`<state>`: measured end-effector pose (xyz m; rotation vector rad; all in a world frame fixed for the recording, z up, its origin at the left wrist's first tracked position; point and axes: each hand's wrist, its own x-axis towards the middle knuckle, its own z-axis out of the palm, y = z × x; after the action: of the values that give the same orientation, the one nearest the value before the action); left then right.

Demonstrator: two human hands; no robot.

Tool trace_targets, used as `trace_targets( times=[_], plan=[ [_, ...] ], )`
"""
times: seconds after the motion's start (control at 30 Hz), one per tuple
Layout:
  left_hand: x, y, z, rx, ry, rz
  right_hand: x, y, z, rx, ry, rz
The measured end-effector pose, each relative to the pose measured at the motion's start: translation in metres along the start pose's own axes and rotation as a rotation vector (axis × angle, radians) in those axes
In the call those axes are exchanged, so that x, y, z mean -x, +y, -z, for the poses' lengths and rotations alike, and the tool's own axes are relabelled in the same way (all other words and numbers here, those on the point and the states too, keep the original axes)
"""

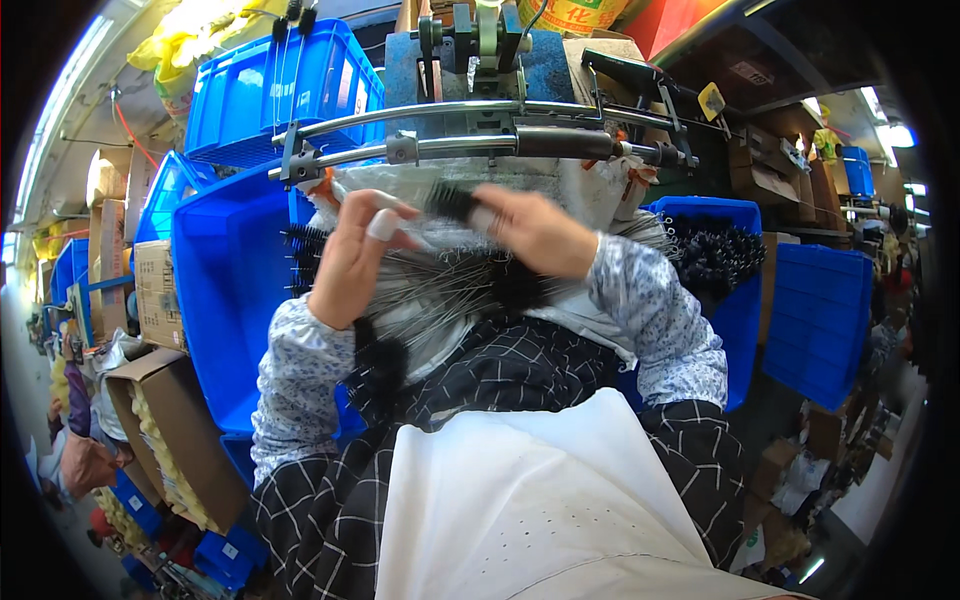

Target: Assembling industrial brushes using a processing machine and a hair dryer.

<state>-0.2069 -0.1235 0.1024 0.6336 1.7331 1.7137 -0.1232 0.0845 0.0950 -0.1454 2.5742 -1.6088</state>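
My right hand [540, 230], blurred by motion, pinches a black bristle brush [452, 201] in front of the metal rods. White covers wrap some fingertips on both hands. To the left, my left hand [355, 250] is raised with its fingers apart; nothing shows clearly in them, though the tips are smeared. Under my hands, a bundle of thin wire stems [430, 290] lies across my lap, with black bristle heads [515, 285] at its right. More black brushes [378, 370] hang by my left forearm, and others [303, 250] stand at the bin's edge.
A bench machine [490, 70] with horizontal steel rods [450, 146] stands just beyond my hands. A large blue bin [215, 290] is at my left, a blue crate [250, 110] behind it. A blue bin [743, 335] with black brushes [715, 250] sits at my right. Cardboard boxes [185, 430] stand further left.
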Motion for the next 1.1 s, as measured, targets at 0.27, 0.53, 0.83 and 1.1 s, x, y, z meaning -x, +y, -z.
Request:
trace_targets(
  times=[0.27,0.53,0.83,1.1],
  plan=[
    [0.024,-0.056,0.072,-1.159,0.061,-0.151,-0.057,0.101,0.087,1.089,0.678,-0.333],
    [0.026,-0.055,0.074,-1.197,0.152,0.024,-0.067,0.108,0.088,1.051,0.667,-0.328],
    [0.032,-0.021,0.072,-0.937,0.467,-0.177,-0.072,0.118,0.093,0.948,0.632,-0.314],
    [0.056,0.025,0.084,-0.738,0.684,-0.481,-0.087,0.134,0.102,1.062,0.552,-0.301]
  ],
)
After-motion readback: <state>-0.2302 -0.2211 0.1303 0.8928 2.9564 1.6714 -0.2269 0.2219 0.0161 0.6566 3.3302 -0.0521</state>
